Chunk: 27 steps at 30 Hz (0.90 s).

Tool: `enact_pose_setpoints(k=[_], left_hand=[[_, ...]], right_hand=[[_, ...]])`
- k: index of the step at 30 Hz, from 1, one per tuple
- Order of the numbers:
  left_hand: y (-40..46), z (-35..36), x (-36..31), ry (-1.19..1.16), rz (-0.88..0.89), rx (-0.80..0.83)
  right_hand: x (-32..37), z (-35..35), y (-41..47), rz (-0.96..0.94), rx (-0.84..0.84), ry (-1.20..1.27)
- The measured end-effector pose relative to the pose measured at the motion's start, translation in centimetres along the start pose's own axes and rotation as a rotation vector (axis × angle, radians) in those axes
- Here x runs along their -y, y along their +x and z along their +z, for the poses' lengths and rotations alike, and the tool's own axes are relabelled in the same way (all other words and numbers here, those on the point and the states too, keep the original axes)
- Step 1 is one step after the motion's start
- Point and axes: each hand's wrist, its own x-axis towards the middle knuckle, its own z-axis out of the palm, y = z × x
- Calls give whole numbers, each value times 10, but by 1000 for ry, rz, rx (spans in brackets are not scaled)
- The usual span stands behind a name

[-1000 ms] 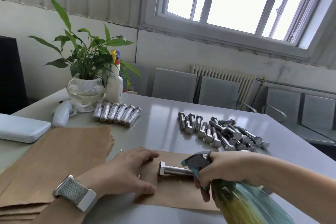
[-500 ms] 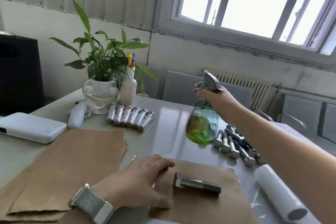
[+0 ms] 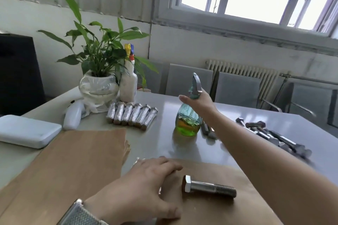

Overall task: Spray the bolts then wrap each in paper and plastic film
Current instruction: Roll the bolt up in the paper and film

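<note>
The bolt (image 3: 208, 186) lies on its side on a single sheet of brown paper (image 3: 210, 210), hex head toward the left hand (image 3: 146, 188). That hand rests flat on the sheet just beside the bolt's head, fingers relaxed and spread, holding nothing. I judge the bolt heavy for its size, rigid, and apt to roll on its round shank; if wet from spraying it would be slick, so the flat-sided head or the threaded end gives the surest hold, or the paper can be rolled around it without lifting it.

Beyond the bolt, toward the window, the spray bottle (image 3: 189, 120) stands on the grey table (image 3: 161, 144). The right hand (image 3: 197, 99) is at its neck, fingers curled round the part under the trigger with the forefinger stretched out; whether it is gripping or letting go cannot be told for certain.

Past the bolt on the right arm's far side lies a heap of bare bolts (image 3: 270, 137). On the left hand's side lie a stack of brown sheets (image 3: 73, 160), a row of wrapped bolts (image 3: 131, 116), a potted plant (image 3: 98, 86), a white bottle (image 3: 129, 84) and a white box (image 3: 27, 130). The right forearm crosses over the sheet's corner and could hamper wrapping.
</note>
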Motion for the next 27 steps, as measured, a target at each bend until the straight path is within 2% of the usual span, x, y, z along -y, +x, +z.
enact_pose_setpoints(k=[3, 5, 7, 11, 13, 15, 21, 27], left_hand=[[-2, -1, -2, 0, 16, 1], [-4, 0, -3, 13, 30, -32], [-4, 2, -5, 13, 27, -70], [-2, 3, -8, -24, 22, -137], [-1, 4, -11, -54, 35, -175], [0, 4, -14, -120, 43, -191], [-6, 2, -21, -212, 84, -219], [-9, -6, -31, -169, 148, -119]], right_hand=[[5, -28, -22, 23, 85, 100], [10, -56, -57, -61, 78, 21], [14, -85, -108, -239, 125, -197], [12, -113, -202, -426, 607, -680], [-1, -121, -232, -731, 647, -1029], [-6, -128, -251, -806, 567, -1199], [-14, -120, -258, -862, 395, -1094], [-4, -114, -253, -630, 345, -1026]])
